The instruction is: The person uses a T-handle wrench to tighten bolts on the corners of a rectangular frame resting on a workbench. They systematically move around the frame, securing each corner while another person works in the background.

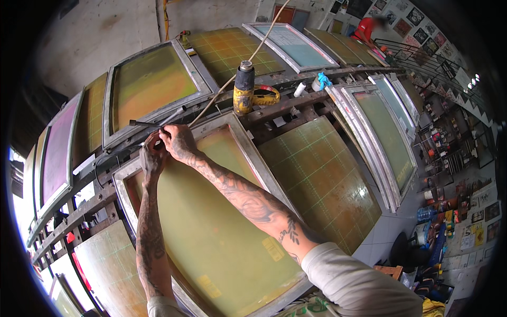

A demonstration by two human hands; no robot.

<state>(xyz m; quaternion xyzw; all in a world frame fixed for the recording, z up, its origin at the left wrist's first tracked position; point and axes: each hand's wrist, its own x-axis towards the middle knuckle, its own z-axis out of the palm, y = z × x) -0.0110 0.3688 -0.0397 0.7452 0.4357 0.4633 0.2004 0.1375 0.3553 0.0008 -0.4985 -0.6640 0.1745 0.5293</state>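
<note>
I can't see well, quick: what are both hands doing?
Left hand: closed, pinching something at the screen frame edge; what, cannot be told.
Right hand: closed around a thin metal rod.

The big frame (248, 142) near the hands is dull grey metal, scuffed and stained. Its stretched screen (211, 232) is thin yellow-green cloth with a soft shine. The heat gun (243, 89) beyond it has scratched yellow plastic and a shiny metal tip. The rack (296, 103) looks rusty and rough.
</note>
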